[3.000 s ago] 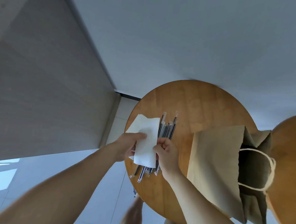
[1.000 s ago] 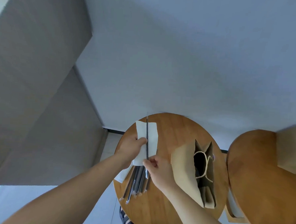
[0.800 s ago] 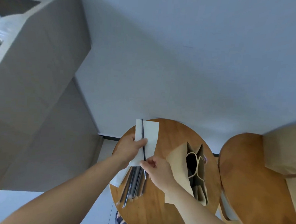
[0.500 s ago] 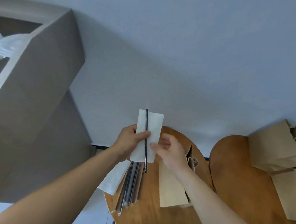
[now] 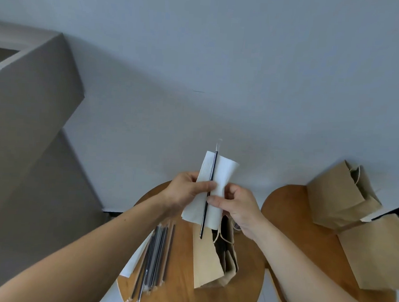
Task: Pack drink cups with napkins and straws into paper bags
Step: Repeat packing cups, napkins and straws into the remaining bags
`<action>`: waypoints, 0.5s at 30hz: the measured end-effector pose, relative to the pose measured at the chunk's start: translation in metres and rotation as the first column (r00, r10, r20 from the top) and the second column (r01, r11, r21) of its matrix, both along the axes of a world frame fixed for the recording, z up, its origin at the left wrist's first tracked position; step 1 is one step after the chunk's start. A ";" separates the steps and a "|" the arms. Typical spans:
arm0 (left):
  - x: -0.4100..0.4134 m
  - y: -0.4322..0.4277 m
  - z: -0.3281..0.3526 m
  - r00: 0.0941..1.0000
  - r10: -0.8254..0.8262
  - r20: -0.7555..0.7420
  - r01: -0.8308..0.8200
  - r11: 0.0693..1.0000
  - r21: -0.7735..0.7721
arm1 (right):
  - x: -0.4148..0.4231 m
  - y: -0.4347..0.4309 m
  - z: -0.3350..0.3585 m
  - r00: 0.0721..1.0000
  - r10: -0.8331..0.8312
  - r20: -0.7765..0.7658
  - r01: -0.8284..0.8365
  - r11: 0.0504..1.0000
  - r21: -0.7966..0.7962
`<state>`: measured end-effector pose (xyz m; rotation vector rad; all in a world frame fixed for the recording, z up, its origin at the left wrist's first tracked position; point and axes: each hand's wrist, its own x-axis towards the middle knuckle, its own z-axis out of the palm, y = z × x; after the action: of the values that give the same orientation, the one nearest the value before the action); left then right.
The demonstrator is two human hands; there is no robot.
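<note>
Napkin (image 5: 218, 172) and straw (image 5: 213, 167) held together over the open paper bag (image 5: 205, 262)

The fingers (image 5: 206, 187) of the left hand (image 5: 187, 191) and of the right hand (image 5: 239, 206) pinch both. If the pinch loosens, I think the thin straw can slide out and miss the bag mouth just below the fingers. Loose straws (image 5: 156, 252) lie on the table (image 5: 181, 295) below-left; two more bags (image 5: 339, 197) stand well to the right.
</note>
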<state>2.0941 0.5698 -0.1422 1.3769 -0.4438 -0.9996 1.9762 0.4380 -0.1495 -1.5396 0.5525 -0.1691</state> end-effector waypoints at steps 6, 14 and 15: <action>-0.016 -0.036 0.007 0.998 0.034 0.060 -0.036 0.999 0.024 | -0.005 -0.028 0.002 1.000 -0.021 0.023 0.023 0.998 -0.065; -0.010 -0.034 -0.040 0.918 0.055 0.394 -0.200 0.919 0.339 | 0.007 -0.087 0.001 0.977 -0.212 -0.028 0.198 0.946 -0.255; -0.012 -0.026 -0.052 0.907 -0.044 0.419 -0.161 0.883 0.441 | 0.011 -0.094 -0.001 0.965 -0.260 -0.026 0.245 0.936 -0.254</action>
<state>2.0820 0.5443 -0.1945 2.0530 -0.4901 -0.7800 1.9867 0.3436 -0.1504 -1.7170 0.8011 -0.4043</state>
